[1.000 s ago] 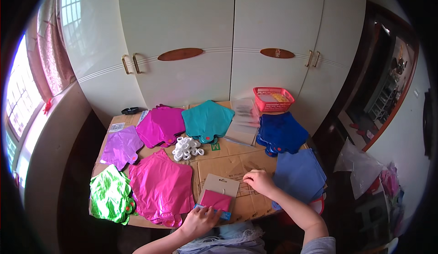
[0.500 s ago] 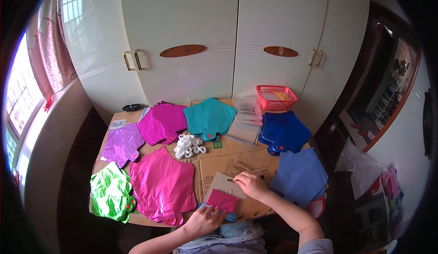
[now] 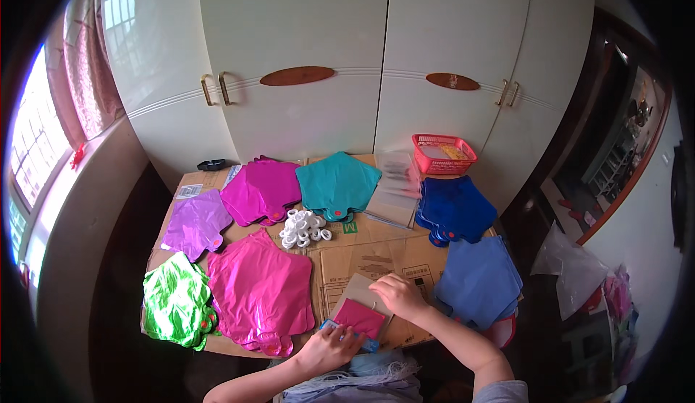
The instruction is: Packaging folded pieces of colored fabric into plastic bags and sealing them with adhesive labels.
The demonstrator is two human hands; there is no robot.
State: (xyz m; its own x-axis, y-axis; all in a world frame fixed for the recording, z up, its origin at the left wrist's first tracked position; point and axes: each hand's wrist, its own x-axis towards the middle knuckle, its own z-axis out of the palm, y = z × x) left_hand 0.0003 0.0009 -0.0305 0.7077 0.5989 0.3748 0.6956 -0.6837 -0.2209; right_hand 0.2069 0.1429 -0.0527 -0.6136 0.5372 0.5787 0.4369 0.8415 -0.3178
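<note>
my left hand [image 3: 329, 346] pinches the near edge of the pink folded balloon [image 3: 360, 317] at the counter's [image 3: 376, 255] front; my right hand [image 3: 399, 296] lies flat on its card backing [image 3: 356, 289], grip closed on nothing. the slick foil could slip off the card if my pinch loosens.

Both hands on folded pink foil piece [image 3: 360, 317] – left hand [image 3: 327, 348] pinching near edge, right hand [image 3: 398, 294] pressing top; foil star balloons [image 3: 260, 296] spread across cardboard-covered table [image 3: 384, 257].

we see: left hand [image 3: 327, 349] bare, forearm bare | right hand [image 3: 399, 296] bare, forearm bare | grey short sleeve at right upper arm
</note>
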